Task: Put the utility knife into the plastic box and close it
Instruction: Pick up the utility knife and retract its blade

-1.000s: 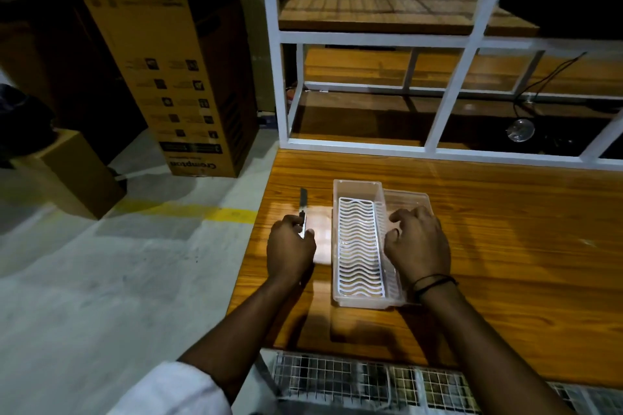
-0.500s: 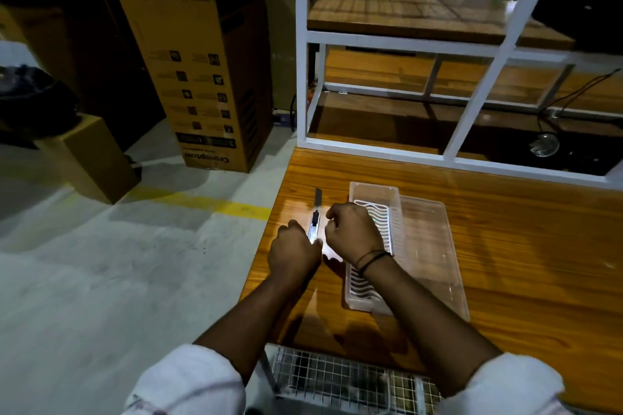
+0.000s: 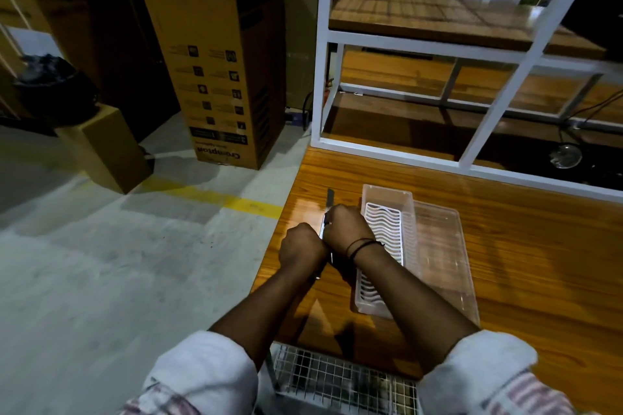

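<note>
The utility knife [image 3: 329, 199] lies lengthwise near the wooden table's left edge, its dark blade pointing away from me. My left hand [image 3: 301, 246] is closed around the knife's near end. My right hand [image 3: 347, 227] has crossed over and grips the knife's middle, hiding most of the handle. Just to the right stands the clear plastic box [image 3: 387, 194], open, with a white wavy grid insert [image 3: 387, 229] inside. Its clear lid [image 3: 441, 253] lies flat beside it on the right.
The wooden table [image 3: 522, 263] carries a white metal shelf frame [image 3: 320, 77] along its far edge. A wire mesh basket [image 3: 337, 377] sits below the near edge. On the concrete floor at left stand a tall cardboard box [image 3: 219, 67] and a small one [image 3: 104, 148].
My right hand left the box and came across to the knife, closing on it next to my left hand. My view has shifted so the table sits further right.
</note>
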`<state>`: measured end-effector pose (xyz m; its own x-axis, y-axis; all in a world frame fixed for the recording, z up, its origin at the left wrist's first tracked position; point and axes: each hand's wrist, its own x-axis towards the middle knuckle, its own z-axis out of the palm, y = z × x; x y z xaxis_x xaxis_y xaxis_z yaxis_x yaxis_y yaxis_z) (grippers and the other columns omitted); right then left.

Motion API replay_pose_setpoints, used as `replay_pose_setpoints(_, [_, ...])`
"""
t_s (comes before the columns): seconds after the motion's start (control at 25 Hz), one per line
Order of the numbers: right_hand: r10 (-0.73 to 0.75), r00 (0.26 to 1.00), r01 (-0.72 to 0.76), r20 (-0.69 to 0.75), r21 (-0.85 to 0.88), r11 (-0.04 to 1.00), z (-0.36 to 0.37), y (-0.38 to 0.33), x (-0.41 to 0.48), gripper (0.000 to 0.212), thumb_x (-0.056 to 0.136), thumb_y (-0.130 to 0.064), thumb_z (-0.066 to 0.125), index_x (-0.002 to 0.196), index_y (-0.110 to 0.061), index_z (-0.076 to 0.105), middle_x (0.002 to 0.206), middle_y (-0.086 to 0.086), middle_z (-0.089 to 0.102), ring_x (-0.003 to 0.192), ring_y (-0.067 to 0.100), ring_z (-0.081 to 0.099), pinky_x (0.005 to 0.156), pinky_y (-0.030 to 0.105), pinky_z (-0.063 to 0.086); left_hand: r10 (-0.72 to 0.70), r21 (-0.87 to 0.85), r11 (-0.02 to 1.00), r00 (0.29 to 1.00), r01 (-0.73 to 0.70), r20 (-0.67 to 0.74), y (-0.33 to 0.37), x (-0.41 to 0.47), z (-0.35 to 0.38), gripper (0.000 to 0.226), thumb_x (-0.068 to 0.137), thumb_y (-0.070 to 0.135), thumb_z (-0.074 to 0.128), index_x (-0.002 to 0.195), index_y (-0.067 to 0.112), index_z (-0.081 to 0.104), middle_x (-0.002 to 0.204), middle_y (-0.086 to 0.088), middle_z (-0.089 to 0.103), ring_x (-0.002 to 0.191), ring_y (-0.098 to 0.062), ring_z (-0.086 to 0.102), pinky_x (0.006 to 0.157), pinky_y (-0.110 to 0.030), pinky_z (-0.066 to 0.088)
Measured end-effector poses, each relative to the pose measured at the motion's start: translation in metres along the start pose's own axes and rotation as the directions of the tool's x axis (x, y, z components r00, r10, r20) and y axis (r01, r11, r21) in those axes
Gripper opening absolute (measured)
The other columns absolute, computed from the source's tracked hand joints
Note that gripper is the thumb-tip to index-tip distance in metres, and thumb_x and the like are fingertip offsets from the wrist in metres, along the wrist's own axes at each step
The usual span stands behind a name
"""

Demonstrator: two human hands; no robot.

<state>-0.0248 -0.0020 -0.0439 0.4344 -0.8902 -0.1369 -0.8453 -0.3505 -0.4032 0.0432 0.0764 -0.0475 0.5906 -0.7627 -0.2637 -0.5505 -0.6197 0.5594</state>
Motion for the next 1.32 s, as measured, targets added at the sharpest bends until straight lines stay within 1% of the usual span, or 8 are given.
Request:
replay_pose_setpoints(0.24, [0.069, 0.991, -0.063, 0.118, -0.059, 0.996, 0.003, -0.01, 0.012, 0.073, 0.089, -0.014, 0.057, 0.153, 0.002, 0.025, 0.119, 0.024, 0.061, 0.099, 0.035, 0.063, 0.068, 0.033, 0.044, 0.005, 0.028, 1.0, 1.0, -0.004, -0.01, 0.0, 0.0, 0.0, 0.024, 0.088, 0.02, 0.073, 0.107, 0.007, 0.068, 0.113, -0.013, 0.073, 0.099, -0.03, 0.071, 0.065, -0.031, 0.05])
replay_pose_setpoints(0.4, [0.092, 0.985, -0.079, 0.144, -0.092, 0.993, 0.004, -0.012, 0.015, 0.092, 0.09, -0.013, 0.058, 0.158, -0.005, -0.004, 0.124, 0.022, 0.058, 0.083, 0.029, 0.054, 0.066, 0.032, 0.043, -0.009, 0.001, 1.0, 1.0, 0.009, 0.005, 0.002, 0.0, -0.003, 0.027, 0.087, 0.02, 0.076, 0.108, 0.007, 0.067, 0.114, -0.013, 0.073, 0.102, -0.03, 0.071, 0.067, -0.032, 0.05])
replay_pose_setpoints(0.56, [0.122, 0.986, -0.114, 0.116, -0.073, 0.991, 0.004, -0.013, 0.022, 0.079, 0.089, -0.015, 0.057, 0.157, -0.005, 0.019, 0.127, 0.023, 0.061, 0.102, 0.034, 0.063, 0.068, 0.031, 0.043, -0.03, -0.037, 0.999, 0.999, 0.03, 0.016, 0.003, 0.0, -0.002, 0.03, 0.083, 0.024, 0.078, 0.108, 0.009, 0.068, 0.114, -0.012, 0.073, 0.101, -0.031, 0.072, 0.072, -0.033, 0.057])
replay_pose_setpoints(0.68, [0.152, 0.984, -0.149, 0.094, -0.045, 0.988, 0.002, -0.015, 0.025, 0.086, 0.089, -0.015, 0.057, 0.159, -0.011, 0.007, 0.132, 0.024, 0.058, 0.112, 0.036, 0.062, 0.071, 0.032, 0.041, -0.046, -0.077, 0.996, 0.999, 0.047, 0.012, 0.005, 0.0, -0.003, 0.031, 0.082, 0.026, 0.076, 0.106, 0.009, 0.067, 0.113, -0.012, 0.073, 0.101, -0.033, 0.071, 0.074, -0.034, 0.058])
replay_pose_setpoints(0.88, [0.147, 0.985, -0.141, 0.092, -0.068, 0.988, 0.003, -0.014, 0.025, 0.082, 0.089, -0.012, 0.058, 0.158, -0.008, 0.014, 0.132, 0.029, 0.057, 0.108, 0.038, 0.064, 0.067, 0.032, 0.044, -0.051, -0.174, 0.983, 0.999, 0.05, -0.006, 0.002, -0.001, -0.006, 0.024, 0.084, 0.025, 0.074, 0.101, 0.009, 0.07, 0.104, -0.011, 0.074, 0.092, -0.032, 0.072, 0.062, -0.029, 0.048])
replay_pose_setpoints(1.0, [0.125, 0.988, -0.118, 0.089, -0.072, 0.99, 0.002, -0.018, 0.017, 0.056, 0.091, -0.016, 0.059, 0.142, 0.003, 0.046, 0.12, 0.025, 0.064, 0.099, 0.036, 0.066, 0.067, 0.034, 0.049, -0.048, -0.258, 0.965, 0.999, 0.043, -0.013, -0.003, -0.001, -0.008, 0.009, 0.082, 0.019, 0.072, 0.082, 0.01, 0.071, 0.088, -0.009, 0.074, 0.076, -0.029, 0.069, 0.054, -0.025, 0.044])
replay_pose_setpoints(1.12, [0.087, 0.992, -0.083, 0.089, -0.045, 0.996, 0.006, -0.016, 0.014, 0.069, 0.094, -0.024, 0.057, 0.152, 0.0, 0.03, 0.118, 0.025, 0.063, 0.092, 0.036, 0.063, 0.061, 0.034, 0.044, -0.054, -0.361, 0.931, 0.998, 0.049, -0.006, -0.008, -0.001, -0.009, 0.022, 0.081, 0.014, 0.071, 0.061, 0.017, 0.062, 0.067, -0.002, 0.067, 0.058, -0.021, 0.061, 0.052, -0.024, 0.044])
replay_pose_setpoints(1.32, [0.11, 0.993, -0.105, -0.032, 0.123, 0.987, -0.006, -0.013, 0.003, 0.016, 0.091, -0.01, 0.059, 0.099, 0.0, 0.069, 0.104, 0.021, 0.071, 0.1, 0.038, 0.066, 0.069, 0.032, 0.045, -0.033, -0.608, 0.792, 0.999, 0.052, 0.044, -0.017, -0.002, -0.006, 0.008, 0.077, 0.013, 0.08, 0.07, 0.016, 0.076, 0.072, -0.004, 0.078, 0.067, -0.021, 0.077, 0.069, -0.044, 0.067])
